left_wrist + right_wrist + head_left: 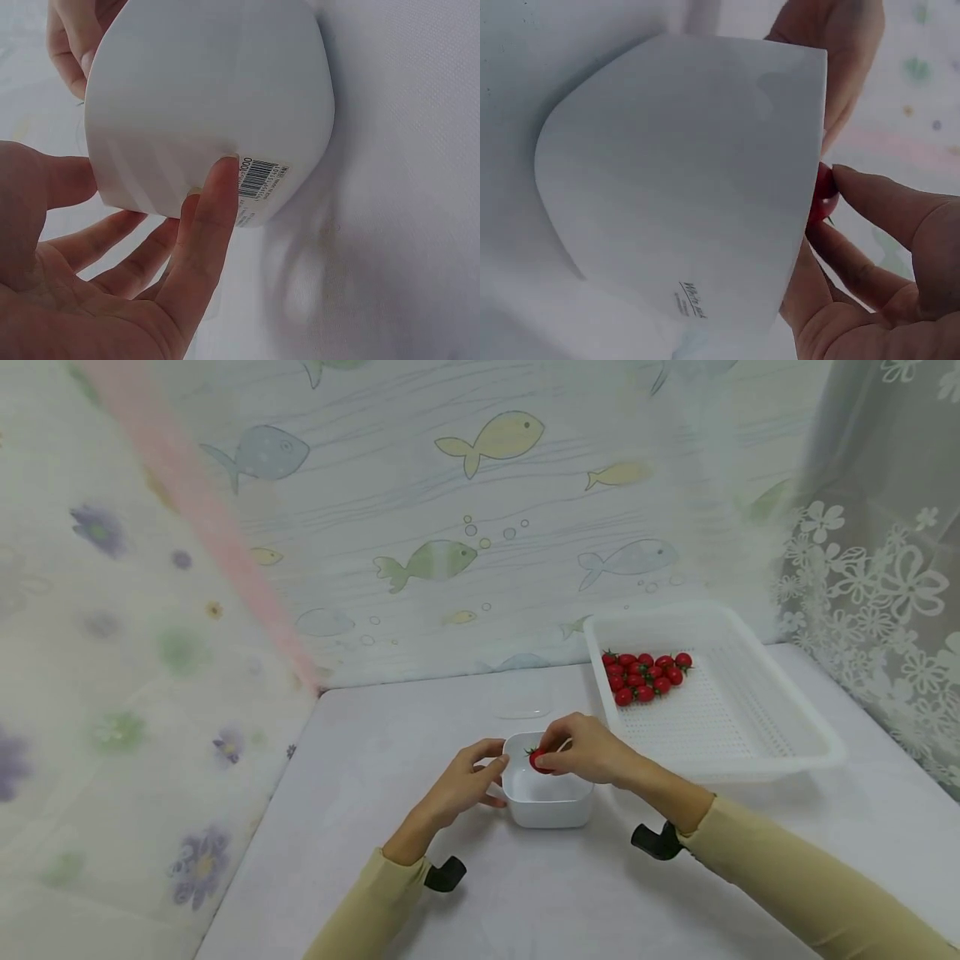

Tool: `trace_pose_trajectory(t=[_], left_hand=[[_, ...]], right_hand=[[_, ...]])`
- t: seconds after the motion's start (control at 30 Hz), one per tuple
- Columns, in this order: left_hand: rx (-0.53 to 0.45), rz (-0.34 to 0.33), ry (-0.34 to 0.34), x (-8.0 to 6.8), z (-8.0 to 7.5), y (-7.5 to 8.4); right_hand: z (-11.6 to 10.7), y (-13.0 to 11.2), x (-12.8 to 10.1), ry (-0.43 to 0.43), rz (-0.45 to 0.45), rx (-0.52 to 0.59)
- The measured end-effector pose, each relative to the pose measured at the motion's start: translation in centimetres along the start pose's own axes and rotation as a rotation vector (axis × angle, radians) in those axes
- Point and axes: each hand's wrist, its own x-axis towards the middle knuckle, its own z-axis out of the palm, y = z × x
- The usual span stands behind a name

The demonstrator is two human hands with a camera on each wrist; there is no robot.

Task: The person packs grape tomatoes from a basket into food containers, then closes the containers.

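A small white square container [551,814] stands on the table, its walls plain apart from a barcode label [259,180] seen in the left wrist view. My left hand [463,783] touches its left side, thumb at the rim and fingers spread along the wall. Above the container's opening, my right hand [588,750] pinches a cherry tomato [539,761] with a green stem between thumb and fingers. From the right wrist view, the tomato [824,196] shows at the rim, partly hidden by the wall.
A large white perforated basket [795,710] sits to the right, with several cherry tomatoes [643,677] grouped in its left far corner. Behind the container lies a clear, flat lid-like piece [522,700]. A fish-patterned curtain [450,610] hangs along the table's far edge.
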Motion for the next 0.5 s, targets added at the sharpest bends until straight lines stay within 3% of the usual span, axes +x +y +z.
trace_pose_trajectory(t=[0.5], left_hand=[[-0.009, 0.017, 0.004, 0.1, 0.1, -0.1]], right_hand=[[2.7, 0.8, 2.3, 0.069, -0.031, -0.151]])
